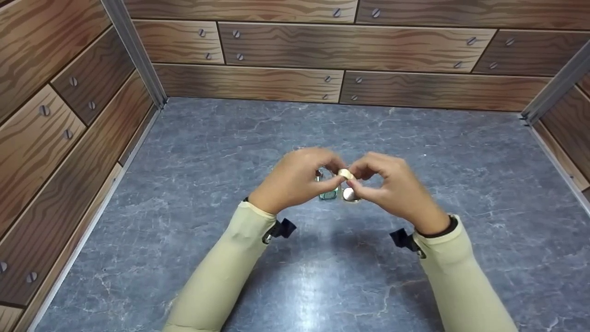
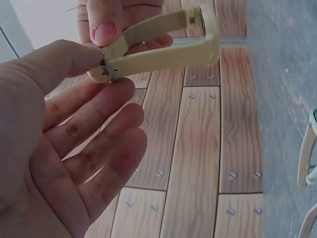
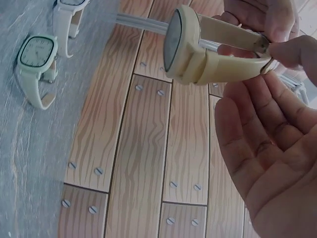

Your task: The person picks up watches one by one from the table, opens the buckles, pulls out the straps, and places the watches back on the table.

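A cream-coloured wristwatch (image 3: 228, 69) is held up above the table, its strap bent into a loop. My left hand (image 1: 297, 177) pinches the buckle end of the strap between thumb and index finger, the other fingers loosely spread in the left wrist view. From the opposite side my right hand (image 1: 392, 184) pinches the same end. The watch's face, in the right wrist view, points away from both hands. Seen from the head, only a bit of cream strap (image 1: 345, 174) shows between the fingertips.
On the grey marbled table (image 1: 207, 152) lies a green-framed square watch (image 3: 37, 53) with a pale strap. Another white-strapped watch (image 3: 63, 25) lies beside it, partly out of frame. Wood-patterned panels (image 1: 286, 46) wall the back and sides.
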Demonstrator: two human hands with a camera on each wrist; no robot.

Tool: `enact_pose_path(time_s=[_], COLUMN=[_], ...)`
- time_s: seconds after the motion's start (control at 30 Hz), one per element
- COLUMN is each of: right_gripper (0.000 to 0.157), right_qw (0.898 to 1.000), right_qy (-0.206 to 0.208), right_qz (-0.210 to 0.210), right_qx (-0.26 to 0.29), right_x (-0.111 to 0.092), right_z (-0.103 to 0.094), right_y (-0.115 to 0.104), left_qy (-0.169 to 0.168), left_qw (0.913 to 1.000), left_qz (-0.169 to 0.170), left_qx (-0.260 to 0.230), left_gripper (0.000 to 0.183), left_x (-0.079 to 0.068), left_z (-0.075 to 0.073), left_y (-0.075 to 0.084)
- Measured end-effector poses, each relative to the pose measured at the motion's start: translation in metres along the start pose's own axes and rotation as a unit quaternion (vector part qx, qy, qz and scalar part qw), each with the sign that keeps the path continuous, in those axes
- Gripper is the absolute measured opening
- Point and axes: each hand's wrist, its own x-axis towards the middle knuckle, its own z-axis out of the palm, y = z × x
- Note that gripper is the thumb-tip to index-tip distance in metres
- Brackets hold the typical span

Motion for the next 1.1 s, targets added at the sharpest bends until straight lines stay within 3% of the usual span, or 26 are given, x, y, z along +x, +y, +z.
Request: enact_pose_path(time_s=[0.1, 0.23, 0.37, 0.5, 0.63, 0.73, 0.97, 1.1], right_gripper=[0.011, 0.012, 0.016, 0.018, 0.020, 0.018, 0.010, 0.010], right_qw=[1.000, 1.000, 1.000, 0.999, 0.999, 0.999, 1.000, 1.000], right_qy=[-0.012, -0.011, 0.008, 0.026, 0.028, 0.023, 0.001, 0.000], right_qz=[0.004, -0.003, -0.019, -0.022, -0.014, -0.016, -0.008, 0.003], right_qx=[-0.014, -0.014, 0.012, 0.028, 0.023, 0.019, -0.007, 0.001], right_x=[0.0001, 0.0001, 0.0003, 0.0005, 0.0003, 0.0006, 0.0004, -0.0004], right_z=[0.0007, 0.0003, -0.0008, -0.0025, -0.0035, -0.0033, -0.0023, -0.0018], right_y=[0.0000, 0.0001, -0.0006, -0.0017, -0.0009, 0.0001, 0.0012, 0.0005], left_qy=[-0.008, -0.009, 0.019, 0.055, 0.079, 0.076, 0.022, 0.024], left_qw=[0.9997, 0.9999, 0.9987, 0.9911, 0.9861, 0.9875, 0.9983, 0.9985], left_qz=[0.002, -0.001, -0.005, -0.004, -0.006, -0.012, -0.013, -0.016], left_qx=[0.023, 0.015, -0.047, -0.121, -0.146, -0.137, -0.052, -0.048], left_gripper=[0.014, 0.013, 0.012, 0.011, 0.011, 0.011, 0.017, 0.018], left_x=[-0.0003, 0.0002, 0.0011, 0.0023, 0.0022, 0.0011, -0.0010, -0.0009], left_z=[0.0001, 0.0002, 0.0010, 0.0031, 0.0035, 0.0016, -0.0029, -0.0038], left_y=[-0.0006, -0.0006, -0.0004, -0.0003, -0.0008, -0.0020, -0.0029, -0.0021])
